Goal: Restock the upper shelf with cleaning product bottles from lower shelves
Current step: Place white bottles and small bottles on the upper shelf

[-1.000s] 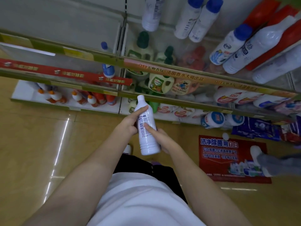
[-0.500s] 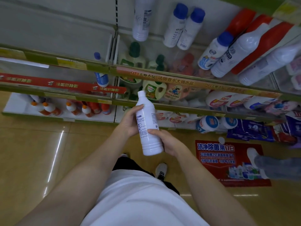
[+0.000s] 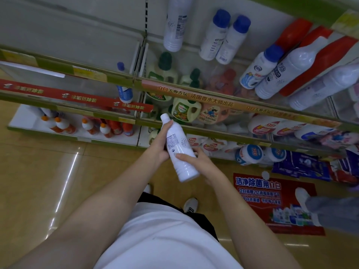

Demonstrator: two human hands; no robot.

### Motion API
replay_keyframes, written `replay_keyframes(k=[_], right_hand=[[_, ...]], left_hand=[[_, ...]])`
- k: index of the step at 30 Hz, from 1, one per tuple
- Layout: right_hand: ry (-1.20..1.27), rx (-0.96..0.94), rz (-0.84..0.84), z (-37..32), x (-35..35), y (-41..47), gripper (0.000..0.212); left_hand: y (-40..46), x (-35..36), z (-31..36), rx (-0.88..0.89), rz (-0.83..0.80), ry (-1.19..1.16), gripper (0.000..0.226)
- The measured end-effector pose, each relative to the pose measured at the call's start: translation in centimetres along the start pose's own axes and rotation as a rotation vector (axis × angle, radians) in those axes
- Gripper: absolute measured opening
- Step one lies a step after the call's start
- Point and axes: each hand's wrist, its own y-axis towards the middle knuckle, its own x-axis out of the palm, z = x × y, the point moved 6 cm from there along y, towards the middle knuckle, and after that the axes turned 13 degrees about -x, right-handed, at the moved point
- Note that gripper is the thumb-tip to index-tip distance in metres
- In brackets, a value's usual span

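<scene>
I hold a white bottle [image 3: 178, 150] with a white cap in front of the shelves, tilted with its cap up and to the left. My left hand [image 3: 158, 144] grips its upper body from the left. My right hand [image 3: 196, 158] grips its lower body from the right, thumb across the front. The upper shelf [image 3: 213, 74] carries white bottles with blue caps [image 3: 215, 33] and one capless-looking white bottle [image 3: 175, 22] at its left end; its left bay [image 3: 68, 41] holds almost nothing.
Green and pink detergent jugs [image 3: 186, 111] stand on the middle shelf. Orange-capped bottles [image 3: 62, 125] line the bottom shelf at left. A red floor sticker [image 3: 272, 202] lies at right, where another person's leg and shoe [image 3: 318, 206] stand. Red and white bottles [image 3: 303, 61] fill the upper right.
Both hands have raised the white bottle a little toward the shelves and tilted its cap further left. My view has shifted slightly upward.
</scene>
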Motion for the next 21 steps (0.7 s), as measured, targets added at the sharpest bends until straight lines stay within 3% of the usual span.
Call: replay_keyframes(k=[3, 5, 10, 13, 16, 19, 21], right_hand=[[0.25, 0.105, -0.163, 0.4, 0.8, -0.4, 0.051], [0.315, 0.118, -0.229, 0.8, 1.3, -0.6, 0.05], [0.273, 0.07, -0.155, 1.1, 1.9, -0.2, 0.053], [0.198, 0.024, -0.123, 1.1, 1.7, -0.1, 0.06], [-0.029, -0.036, -0.061, 0.5, 1.4, 0.2, 0.058], [-0.294, -0.084, 0.032, 0.0, 1.9, 0.5, 0.078], [-0.302, -0.087, 0.032, -0.1, 2.5, 0.1, 0.08]], left_hand=[[-0.2, 0.4, -0.4, -0.041, -0.1, -0.015, 0.066], [-0.6, 0.7, -0.5, -0.048, -0.132, 0.006, 0.061], [-1.3, 0.5, -0.3, -0.077, -0.116, 0.039, 0.066], [-1.5, 0.2, -0.1, -0.049, -0.089, 0.117, 0.069], [-2.0, 0.3, 0.2, -0.017, -0.07, 0.155, 0.077], [-1.9, 0.2, 0.0, -0.012, 0.0, 0.125, 0.082], [-1.8, 0.0, 0.0, 0.008, 0.035, 0.134, 0.077]])
